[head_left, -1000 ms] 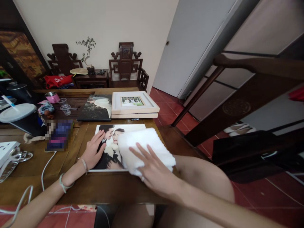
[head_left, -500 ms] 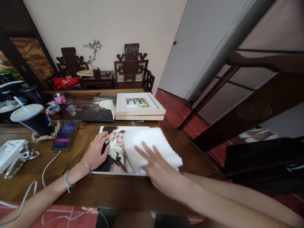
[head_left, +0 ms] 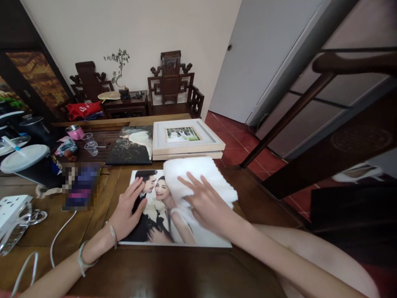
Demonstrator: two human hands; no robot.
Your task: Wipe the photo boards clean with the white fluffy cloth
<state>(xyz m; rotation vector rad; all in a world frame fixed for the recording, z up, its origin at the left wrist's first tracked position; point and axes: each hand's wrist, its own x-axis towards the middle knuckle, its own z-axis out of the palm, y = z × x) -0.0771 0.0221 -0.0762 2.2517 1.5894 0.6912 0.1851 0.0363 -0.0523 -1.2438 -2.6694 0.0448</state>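
Note:
A glossy photo panel (head_left: 158,231) printed with a couple lies flat on the wooden table in front of me. My left hand (head_left: 128,207) rests on the panel's left side, fingers stretched out and thumb apart. Over the upper right part of the panel lies a white towel (head_left: 217,174). My right hand (head_left: 203,200) is laid on this towel with its fingers spread, pressing it from above rather than gripping it. The right end of the panel is partly hidden under the towel and my right forearm.
Behind the panel are stacked pale wooden frames (head_left: 189,145) and a dark photo panel (head_left: 132,145). To the left stand a lidded cup with a straw (head_left: 27,165), a blurred-out phone-like item (head_left: 81,186), a power strip (head_left: 14,211) and a white cable (head_left: 60,231). A wooden chair (head_left: 288,111) stands at right.
My right hand has slid the towel up toward the panel's far edge, uncovering more of the lower right of the picture. The left hand stays on the panel. The camera view has shifted slightly.

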